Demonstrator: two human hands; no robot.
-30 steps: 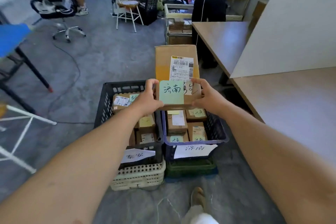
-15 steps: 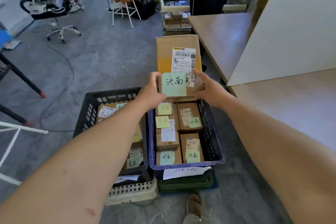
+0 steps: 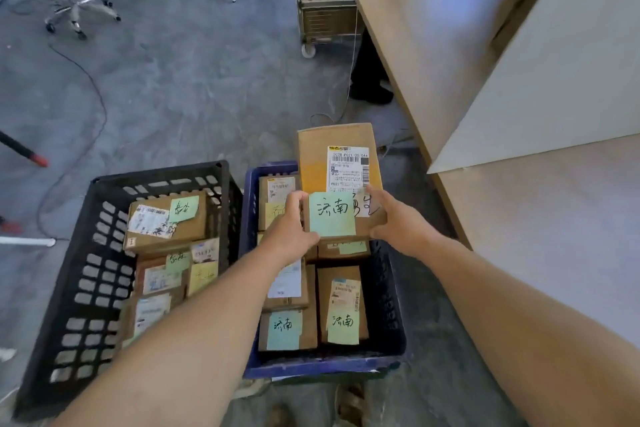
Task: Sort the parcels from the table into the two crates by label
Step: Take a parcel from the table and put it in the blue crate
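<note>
I hold a brown cardboard parcel (image 3: 332, 158) with a white shipping label and a green handwritten note. My left hand (image 3: 289, 229) grips its near left corner and my right hand (image 3: 398, 222) grips its near right corner. The parcel hangs low over the far end of the blue crate (image 3: 389, 319), which holds several parcels with green and yellow notes. The black crate (image 3: 90, 274) stands to its left, also filled with several labelled parcels.
A wooden table (image 3: 540, 236) runs along the right, with a white board (image 3: 554, 55) lying across it. A wheeled wire cart (image 3: 325, 7), a person's legs, a white chair and an office chair base stand further back. A cable trails over the grey floor.
Both hands have lowered the parcel toward the blue crate. My view has tilted down and closer, so the crates now fill the lower frame.
</note>
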